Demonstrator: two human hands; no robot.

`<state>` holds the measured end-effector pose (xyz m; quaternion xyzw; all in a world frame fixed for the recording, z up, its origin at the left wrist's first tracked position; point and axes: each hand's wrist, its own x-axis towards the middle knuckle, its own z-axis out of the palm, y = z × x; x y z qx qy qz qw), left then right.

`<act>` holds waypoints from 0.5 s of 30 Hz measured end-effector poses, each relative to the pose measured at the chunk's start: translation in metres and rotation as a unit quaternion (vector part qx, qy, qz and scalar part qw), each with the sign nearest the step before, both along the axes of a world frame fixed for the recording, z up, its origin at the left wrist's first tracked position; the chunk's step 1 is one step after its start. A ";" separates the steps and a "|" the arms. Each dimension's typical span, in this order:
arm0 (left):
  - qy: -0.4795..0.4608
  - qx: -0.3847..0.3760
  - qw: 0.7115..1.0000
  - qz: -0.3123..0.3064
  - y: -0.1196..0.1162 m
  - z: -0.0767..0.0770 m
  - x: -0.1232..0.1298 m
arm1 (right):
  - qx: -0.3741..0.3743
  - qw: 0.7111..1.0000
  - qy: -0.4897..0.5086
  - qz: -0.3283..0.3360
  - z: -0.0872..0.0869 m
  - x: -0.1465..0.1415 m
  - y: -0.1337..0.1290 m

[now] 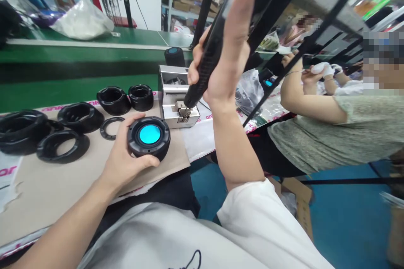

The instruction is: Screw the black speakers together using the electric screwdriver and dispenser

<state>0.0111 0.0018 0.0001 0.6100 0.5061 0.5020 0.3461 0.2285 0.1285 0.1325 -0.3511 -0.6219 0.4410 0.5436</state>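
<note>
My left hand (126, 151) is wrapped round the side of a round black speaker-like unit (149, 135) with a bright blue disc on its top face, low over the brown cardboard mat. In my right hand (225, 62) is a black electric screwdriver (205, 69), held tilted with its tip down. That tip meets the small metal outlet at the front of a silver screw feeder box (176, 96); whether a screw is on the bit I cannot tell. Several thick black rings (80, 116) and one thin flat black ring (112, 128) lie left of my left hand.
Behind the feeder stands another black unit with a blue top (174, 56). A green conveyor (132, 41) runs along the back, bearing a white plastic bag (83, 18). At right, a co-worker in a green-grey shirt (341, 134) sits close. A black strap (303, 46) crosses the view.
</note>
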 end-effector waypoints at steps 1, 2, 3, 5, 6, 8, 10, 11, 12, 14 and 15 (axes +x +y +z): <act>0.002 0.001 1.000 0.004 0.000 0.000 0.000 | 0.016 0.999 0.037 -0.009 -0.011 0.000 0.005; 0.006 0.004 1.000 0.006 0.000 0.000 0.000 | 0.032 0.997 0.073 -0.008 -0.022 -0.003 0.009; 0.012 0.008 1.000 0.008 0.000 -0.001 0.000 | 0.045 0.993 0.108 -0.001 -0.032 -0.006 0.013; 0.027 0.018 0.999 0.008 0.000 -0.002 -0.002 | 0.044 0.986 0.162 0.019 -0.046 -0.012 0.019; 0.034 0.023 0.999 0.006 0.000 -0.002 -0.003 | 0.033 0.984 0.175 0.029 -0.050 -0.014 0.020; 0.046 0.031 0.998 0.000 0.000 -0.005 -0.004 | 0.015 0.982 0.187 0.025 -0.055 -0.016 0.021; 0.051 0.041 0.998 -0.001 0.000 -0.008 -0.006 | 0.023 0.985 0.172 0.015 -0.056 -0.016 0.020; 0.052 0.048 0.997 -0.001 0.001 -0.009 -0.007 | 0.036 0.986 0.163 0.009 -0.057 -0.016 0.019; 0.053 0.055 0.997 -0.003 0.001 -0.010 -0.008 | 0.048 0.987 0.155 0.002 -0.057 -0.015 0.018; 0.061 0.068 0.996 -0.012 0.001 -0.012 -0.010 | 0.057 0.988 0.141 0.001 -0.057 -0.015 0.013; 0.068 0.071 0.995 -0.019 0.001 -0.012 -0.011 | 0.055 0.990 0.133 -0.001 -0.056 -0.015 0.010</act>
